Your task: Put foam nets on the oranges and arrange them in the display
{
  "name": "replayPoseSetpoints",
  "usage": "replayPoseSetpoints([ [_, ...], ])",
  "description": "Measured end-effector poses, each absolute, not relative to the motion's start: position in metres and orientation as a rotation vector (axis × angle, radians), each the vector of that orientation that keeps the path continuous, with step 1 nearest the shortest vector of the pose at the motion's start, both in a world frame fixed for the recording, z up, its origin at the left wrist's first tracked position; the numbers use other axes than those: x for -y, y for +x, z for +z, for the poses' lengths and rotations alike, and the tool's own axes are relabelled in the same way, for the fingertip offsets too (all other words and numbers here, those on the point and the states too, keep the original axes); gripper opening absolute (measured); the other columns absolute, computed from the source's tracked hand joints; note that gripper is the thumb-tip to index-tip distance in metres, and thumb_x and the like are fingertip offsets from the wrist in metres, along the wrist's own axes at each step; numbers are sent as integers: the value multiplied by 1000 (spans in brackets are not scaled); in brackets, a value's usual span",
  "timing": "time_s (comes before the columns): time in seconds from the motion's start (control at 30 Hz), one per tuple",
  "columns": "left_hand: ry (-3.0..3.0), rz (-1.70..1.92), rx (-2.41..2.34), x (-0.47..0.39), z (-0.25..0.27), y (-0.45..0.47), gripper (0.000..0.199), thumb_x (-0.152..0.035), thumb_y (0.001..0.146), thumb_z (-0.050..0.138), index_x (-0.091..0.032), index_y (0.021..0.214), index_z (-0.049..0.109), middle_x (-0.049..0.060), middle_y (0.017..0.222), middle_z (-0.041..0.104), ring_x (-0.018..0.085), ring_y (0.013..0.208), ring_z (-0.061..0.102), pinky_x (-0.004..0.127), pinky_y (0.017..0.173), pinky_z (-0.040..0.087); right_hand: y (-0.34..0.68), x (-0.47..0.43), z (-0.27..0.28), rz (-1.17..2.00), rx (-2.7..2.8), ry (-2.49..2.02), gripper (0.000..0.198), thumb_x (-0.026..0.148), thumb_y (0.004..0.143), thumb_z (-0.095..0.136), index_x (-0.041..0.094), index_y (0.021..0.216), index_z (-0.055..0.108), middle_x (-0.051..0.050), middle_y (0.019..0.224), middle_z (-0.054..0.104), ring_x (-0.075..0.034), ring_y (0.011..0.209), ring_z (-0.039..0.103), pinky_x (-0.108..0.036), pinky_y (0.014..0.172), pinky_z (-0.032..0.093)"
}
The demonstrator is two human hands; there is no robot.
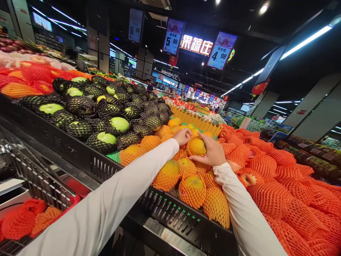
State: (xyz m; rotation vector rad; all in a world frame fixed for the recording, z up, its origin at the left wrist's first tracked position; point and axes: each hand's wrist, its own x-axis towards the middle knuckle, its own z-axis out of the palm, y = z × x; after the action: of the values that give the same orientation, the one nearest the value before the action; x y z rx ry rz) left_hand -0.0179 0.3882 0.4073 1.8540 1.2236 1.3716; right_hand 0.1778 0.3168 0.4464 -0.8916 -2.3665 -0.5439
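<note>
Thumb and fingers of my right hand (213, 151) curve round an orange (197, 147) whose orange foam net covers its lower part. Just left of that fruit, my left hand (183, 137) is closed with its fingers curled in; whatever it pinches, if anything, is hidden. Beneath both hands lie more oranges in foam nets, among them a large one (194, 186) at the front and another (170, 170) beside my left sleeve. They sit in a black slotted crate (176, 209) with a green liner (114, 156) showing at its left.
Green apples in black nets (119, 124) fill the section to the left. Fruit in red foam nets (270, 199) is heaped on the right. A metal shopping cart (39, 177) with net-wrapped fruit (20, 220) stands at lower left. A low wooden fence (195, 119) runs behind the oranges.
</note>
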Motion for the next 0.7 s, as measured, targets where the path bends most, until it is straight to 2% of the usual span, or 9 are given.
replayPoseSetpoints([
  [0.1,2029,1266,-1445,-385,411,-21,14,-12,73,65,-18,86,62,3,89,68,17,86,63,28,85,50,177,-318,447,-336,2309,-1058,94,78,61,72,21,134,55,-14,127,70,-35,106,69,-50,88,55],
  [0.17,2064,1202,-1504,-383,413,-23,10,-17,71,69,-19,79,63,5,92,69,20,93,63,30,91,49,176,-320,445,-210,2210,-1110,81,72,63,74,22,125,59,-12,120,72,-33,101,70,-48,89,54],
  [0.23,2062,1152,-1516,-381,414,-24,8,-20,70,70,-19,70,62,5,83,68,21,85,62,31,88,49,174,-323,443,-107,2092,-1134,71,67,63,74,23,118,62,-11,112,74,-30,96,70,-45,88,54],
  [0.33,2055,1118,-1524,-379,415,-23,18,-25,75,68,-20,60,58,3,70,63,19,73,58,30,82,50,173,-327,439,-54,1917,-1161,68,65,61,75,21,113,63,-11,107,74,-29,93,68,-45,89,53],
  [0.43,2039,1129,-1546,-376,416,-21,25,-29,78,66,-20,57,55,3,67,60,20,74,58,31,84,49,176,-333,436,-38,1663,-1195,69,63,61,75,20,113,62,-12,110,72,-28,96,67,-45,93,51],
  [0.5,2039,1138,-1565,-372,418,-21,25,-33,78,66,-20,59,56,5,74,61,23,82,60,33,88,49,182,-341,435,29,1424,-1209,71,64,61,75,19,115,60,-12,113,71,-27,100,66,-45,97,51],
  [0.6,2116,995,-1564,-366,421,-21,31,-50,77,66,-20,76,61,10,97,63,30,99,61,40,94,49,193,-354,434,243,1072,-1145,77,67,59,74,18,115,54,-13,120,67,-25,107,65,-41,99,53],
  [0.7,2222,768,-1543,-360,424,-22,48,-65,76,61,-20,93,60,14,118,58,34,114,58,44,98,48,202,-364,434,543,826,-1031,78,67,55,75,23,111,45,-11,126,63,-23,110,65,-34,85,60],
])
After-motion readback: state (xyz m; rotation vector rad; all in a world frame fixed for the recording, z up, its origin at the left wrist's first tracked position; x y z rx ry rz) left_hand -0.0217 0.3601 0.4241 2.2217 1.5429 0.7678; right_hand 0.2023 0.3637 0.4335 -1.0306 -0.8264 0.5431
